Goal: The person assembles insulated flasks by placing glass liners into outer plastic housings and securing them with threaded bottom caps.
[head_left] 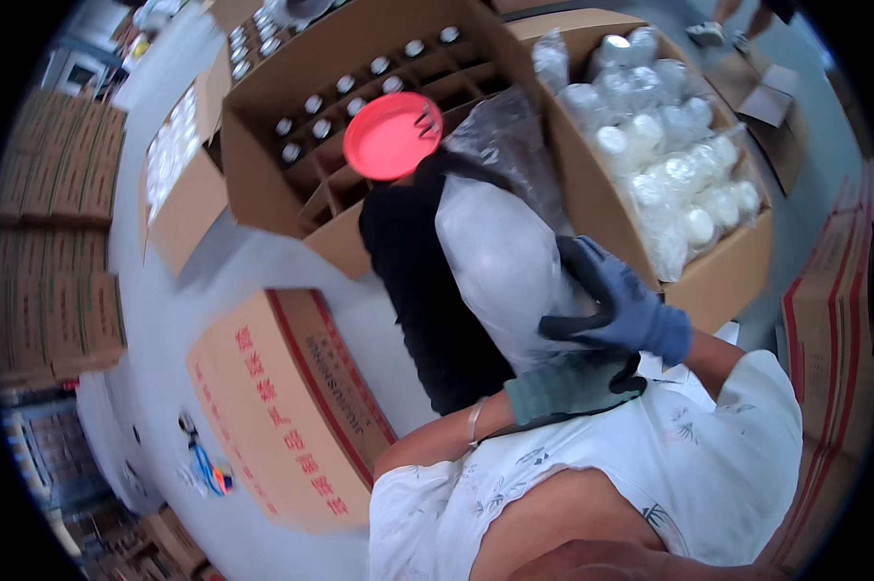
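Observation:
A rounded, whitish bundle in clear plastic film (pixel 505 257) rests against my dark-trousered leg; what is inside the film is hard to make out. My right hand (pixel 623 302), in a blue-grey glove with dark fingers and palm, grips its right side, thumb and fingers curved over the film. My left hand (pixel 574 389), in a green glove with dark fingertips, is closed against the near end of the bundle, just below the right hand. Part of its fingers is hidden. Beyond the leg, a round red plastic tray (pixel 390 138) lies on an open carton's dividers.
The divided carton (pixel 359 240) holds several silver-capped bottles and loose clear film (pixel 514 145). At right, another carton (pixel 732 286) is full of film-wrapped, white-capped bottles (pixel 664 145). A closed carton (pixel 272 407) stands at left. Stacked cartons (pixel 54 281) line the far left. Someone's feet (pixel 713 37) show top right.

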The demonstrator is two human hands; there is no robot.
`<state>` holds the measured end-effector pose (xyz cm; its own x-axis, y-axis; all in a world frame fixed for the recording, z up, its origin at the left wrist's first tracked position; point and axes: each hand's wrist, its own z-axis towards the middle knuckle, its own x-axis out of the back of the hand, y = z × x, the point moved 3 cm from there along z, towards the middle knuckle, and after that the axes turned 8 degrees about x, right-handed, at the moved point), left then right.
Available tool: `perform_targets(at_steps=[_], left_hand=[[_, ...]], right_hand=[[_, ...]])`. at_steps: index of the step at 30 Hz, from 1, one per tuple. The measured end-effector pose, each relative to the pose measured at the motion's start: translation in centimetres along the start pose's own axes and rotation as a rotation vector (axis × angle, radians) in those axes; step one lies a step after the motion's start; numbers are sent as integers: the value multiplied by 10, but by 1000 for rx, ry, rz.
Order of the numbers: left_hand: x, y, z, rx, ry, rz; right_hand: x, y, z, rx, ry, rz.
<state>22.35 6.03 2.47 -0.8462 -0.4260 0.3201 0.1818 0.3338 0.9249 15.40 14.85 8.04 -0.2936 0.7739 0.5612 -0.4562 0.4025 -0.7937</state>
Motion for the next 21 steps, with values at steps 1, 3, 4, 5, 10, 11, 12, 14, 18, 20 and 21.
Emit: perform_targets(at_steps=[1,3,4,5,10,11,12,14,18,20,21], left_hand=[[-2,5,12,-34,-28,17],[-8,11,37,-17,-224,133],[-6,15,40,-10,-314,170],[0,23,37,-171,-221,175],[90,24,34,-185,-84,95],[106,0,32,-193,39,125],[127,-19,30,-140,185,163],[173,-36,28,-89,487,357],[221,-67,63,-94,775,626],[216,-66,92,-120,793,620],[220,-80,91,48,798,741]], right_hand=[[-12,22,-16,111,69,-454],[-12,94,-55,-46,93,-493],[4,100,-53,-309,237,182],[14,105,-47,-530,368,877],[151,150,25,-147,867,328],[171,177,45,-89,992,272],[187,203,66,-132,1027,233],[196,279,130,-92,1034,506],[212,478,199,-49,1312,250],[285,547,150,-284,1387,-75],[219,569,184,-448,1383,-45]])
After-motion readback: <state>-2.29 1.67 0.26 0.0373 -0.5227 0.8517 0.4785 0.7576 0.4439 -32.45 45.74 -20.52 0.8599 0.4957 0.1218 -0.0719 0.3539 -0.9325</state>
